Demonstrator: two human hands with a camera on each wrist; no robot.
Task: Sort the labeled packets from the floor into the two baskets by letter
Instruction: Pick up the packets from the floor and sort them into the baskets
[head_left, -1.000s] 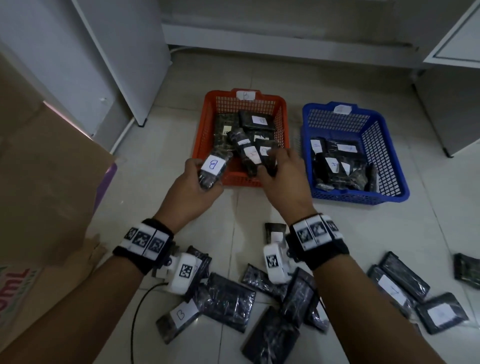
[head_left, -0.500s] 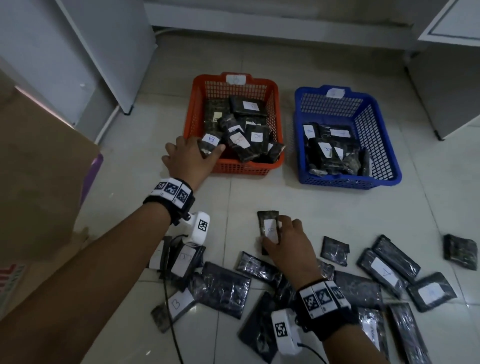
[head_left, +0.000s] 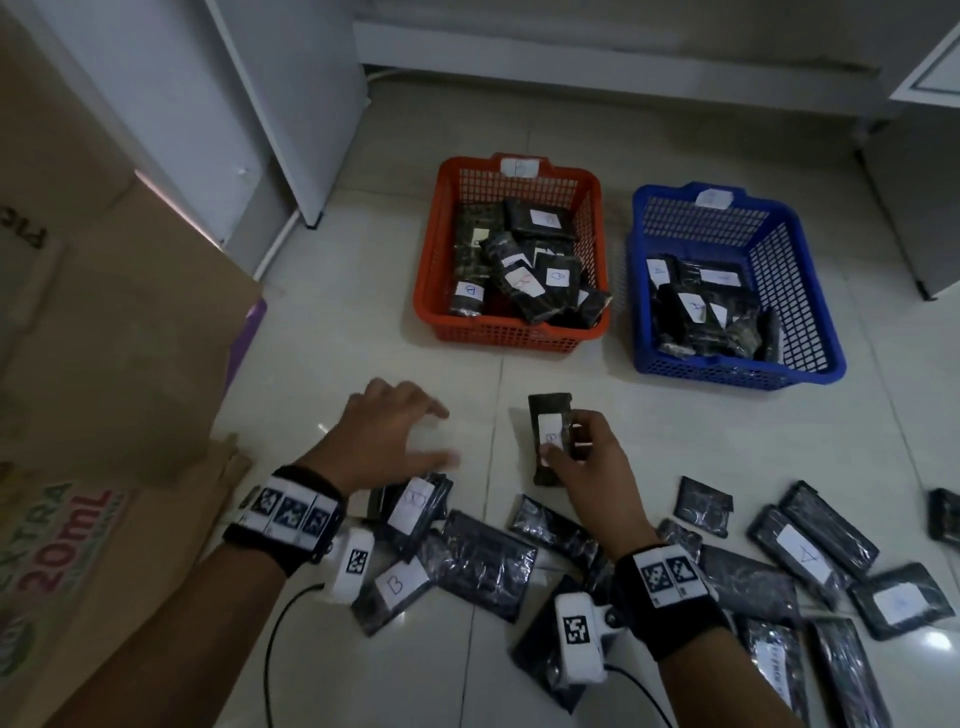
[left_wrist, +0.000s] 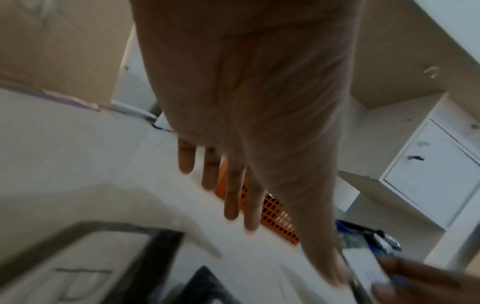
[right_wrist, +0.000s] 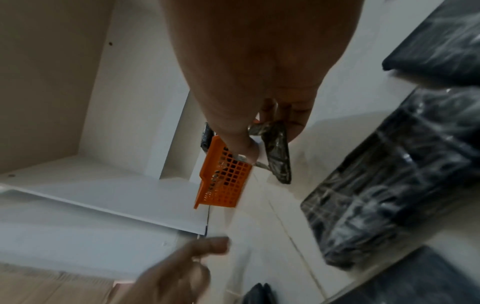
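My right hand (head_left: 574, 457) pinches a black packet (head_left: 546, 415) with a white label, thumb on the label and fingers behind it, just above the floor; the right wrist view shows that packet (right_wrist: 278, 152) edge-on. My left hand (head_left: 395, 439) hovers empty with straight, spread fingers (left_wrist: 231, 193) over bare tile, near a packet marked B (head_left: 415, 506). Several more black packets (head_left: 483, 564) lie scattered on the floor. The orange basket (head_left: 498, 338) and the blue basket (head_left: 727, 371) stand beyond, each holding several labeled packets.
A cardboard box (head_left: 104, 364) fills the left side. White cabinet panels (head_left: 291, 104) stand behind and left of the baskets, and a white cabinet (head_left: 924, 182) is at the right. Bare tile (head_left: 649, 431) lies between the baskets and the packet pile.
My left hand let its B packet go into the orange basket and drew back to the floor, empty. My right hand took hold of a floor packet and raised it.
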